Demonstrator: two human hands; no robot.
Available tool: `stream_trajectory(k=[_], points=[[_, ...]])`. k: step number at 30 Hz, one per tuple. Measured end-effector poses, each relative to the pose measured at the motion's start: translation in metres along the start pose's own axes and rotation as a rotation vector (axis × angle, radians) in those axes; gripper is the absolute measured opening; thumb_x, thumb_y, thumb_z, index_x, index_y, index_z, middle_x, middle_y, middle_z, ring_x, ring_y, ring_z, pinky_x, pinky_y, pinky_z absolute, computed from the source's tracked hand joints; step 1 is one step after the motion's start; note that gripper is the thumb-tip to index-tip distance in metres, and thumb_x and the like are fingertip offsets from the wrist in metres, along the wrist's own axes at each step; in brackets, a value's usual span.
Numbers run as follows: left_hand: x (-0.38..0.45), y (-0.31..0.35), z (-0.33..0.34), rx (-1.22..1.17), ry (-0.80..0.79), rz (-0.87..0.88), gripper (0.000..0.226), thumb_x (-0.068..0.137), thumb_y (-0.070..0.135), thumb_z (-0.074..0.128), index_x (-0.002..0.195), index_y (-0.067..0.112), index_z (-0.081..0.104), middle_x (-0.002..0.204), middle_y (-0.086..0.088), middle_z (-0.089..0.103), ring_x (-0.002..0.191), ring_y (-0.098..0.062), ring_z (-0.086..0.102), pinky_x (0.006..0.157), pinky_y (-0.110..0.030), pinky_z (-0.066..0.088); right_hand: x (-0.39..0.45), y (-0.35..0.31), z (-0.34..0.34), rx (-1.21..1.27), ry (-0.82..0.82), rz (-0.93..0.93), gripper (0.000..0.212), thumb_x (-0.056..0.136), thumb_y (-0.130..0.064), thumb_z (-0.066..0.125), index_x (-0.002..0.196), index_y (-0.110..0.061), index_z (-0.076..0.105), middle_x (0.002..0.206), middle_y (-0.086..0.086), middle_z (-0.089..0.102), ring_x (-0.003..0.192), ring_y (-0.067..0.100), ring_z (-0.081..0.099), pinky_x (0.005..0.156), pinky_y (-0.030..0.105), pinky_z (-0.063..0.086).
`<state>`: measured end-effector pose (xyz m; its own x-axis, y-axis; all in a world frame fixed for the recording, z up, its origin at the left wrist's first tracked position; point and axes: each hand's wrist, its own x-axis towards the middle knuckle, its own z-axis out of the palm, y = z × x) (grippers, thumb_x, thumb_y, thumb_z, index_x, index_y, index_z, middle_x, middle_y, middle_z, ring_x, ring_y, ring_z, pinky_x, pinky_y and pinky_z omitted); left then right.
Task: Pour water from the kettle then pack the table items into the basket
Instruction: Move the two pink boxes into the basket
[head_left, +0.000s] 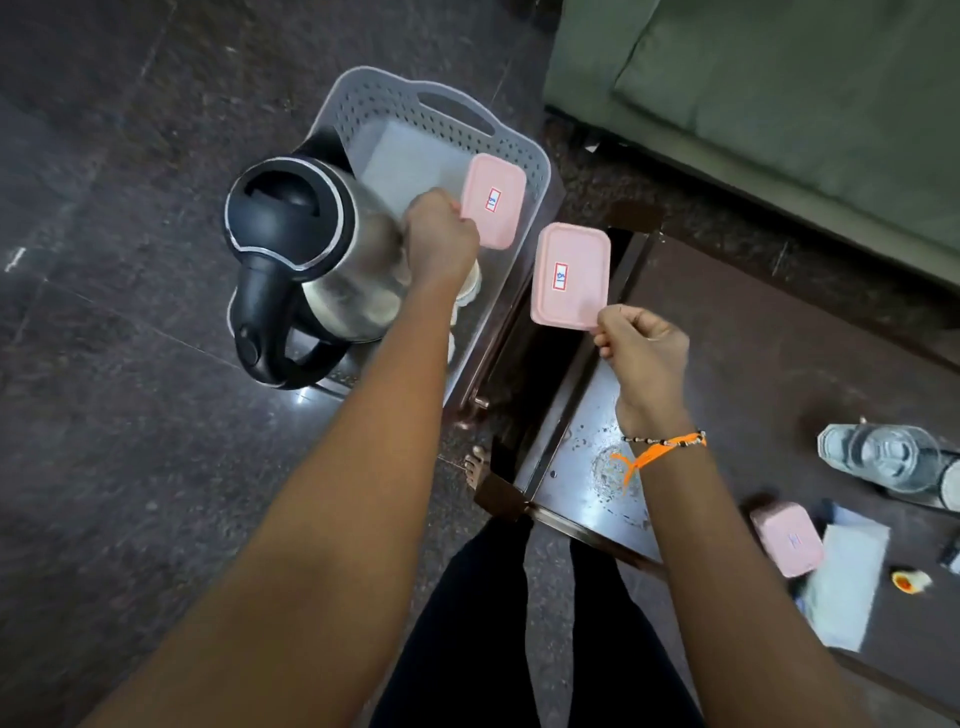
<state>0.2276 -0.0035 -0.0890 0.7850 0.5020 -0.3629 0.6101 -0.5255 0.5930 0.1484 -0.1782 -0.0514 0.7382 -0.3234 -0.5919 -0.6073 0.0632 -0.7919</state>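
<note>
A grey perforated basket (441, 111) stands on the floor beside the table. A steel kettle (317, 260) with a black lid and handle sits in its near left part. My left hand (439, 239) grips a pink lidded box (493, 200) by its near edge, over the basket's inside. My right hand (641, 345) pinches a second pink box (571, 275) by its near corner, holding it above the gap between basket and table. A third pink box (787, 540) lies on the dark table (727, 338) at the right. White cups show under my left wrist inside the basket.
A glass vessel (883, 457) stands at the table's right edge, with a white folded cloth (844, 587) and a small orange-topped item (909, 581) near it. A green sofa (779, 104) fills the far right. A metal shelf (587, 457) lies under my right wrist. My legs and a bare foot are below.
</note>
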Motion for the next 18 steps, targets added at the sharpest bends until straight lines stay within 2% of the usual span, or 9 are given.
stream_trajectory(k=[6,10,13,18], points=[[0.024,0.002,0.006,0.047,-0.122,0.008,0.033,0.082,0.002,0.045,0.109,0.004,0.064,0.116,-0.016,0.065,0.108,-0.033,0.059,0.091,-0.032,0.047,0.015,-0.013,0.029,-0.021,-0.013,0.003,0.024,0.078,-0.002,0.057,0.06,-0.016,0.063,0.057,-0.001,0.054,0.048,0.001,0.044,0.047,0.009,0.038],[0.029,0.002,0.008,0.069,-0.183,-0.017,0.03,0.081,-0.002,0.045,0.102,-0.004,0.066,0.109,-0.024,0.066,0.105,-0.037,0.059,0.086,-0.036,0.049,0.029,-0.02,0.054,-0.037,-0.006,0.009,0.022,0.078,-0.004,0.058,0.06,-0.014,0.062,0.058,0.0,0.054,0.052,0.004,0.045,0.052,0.014,0.041],[0.03,0.002,0.008,-0.048,-0.189,-0.1,0.031,0.09,0.009,0.042,0.107,-0.007,0.063,0.114,-0.025,0.063,0.11,-0.037,0.057,0.087,-0.034,0.046,0.038,-0.019,0.073,-0.06,-0.007,0.021,0.025,0.078,-0.004,0.059,0.055,-0.014,0.06,0.058,0.002,0.055,0.053,0.007,0.046,0.058,0.02,0.042],[0.029,0.003,0.006,-0.183,-0.231,-0.193,0.039,0.098,0.024,0.037,0.114,-0.002,0.062,0.12,-0.02,0.062,0.113,-0.034,0.056,0.093,-0.033,0.044,0.049,-0.012,0.093,-0.085,0.026,0.056,0.024,0.078,-0.005,0.062,0.056,-0.015,0.06,0.059,0.003,0.06,0.059,0.011,0.055,0.077,0.03,0.055]])
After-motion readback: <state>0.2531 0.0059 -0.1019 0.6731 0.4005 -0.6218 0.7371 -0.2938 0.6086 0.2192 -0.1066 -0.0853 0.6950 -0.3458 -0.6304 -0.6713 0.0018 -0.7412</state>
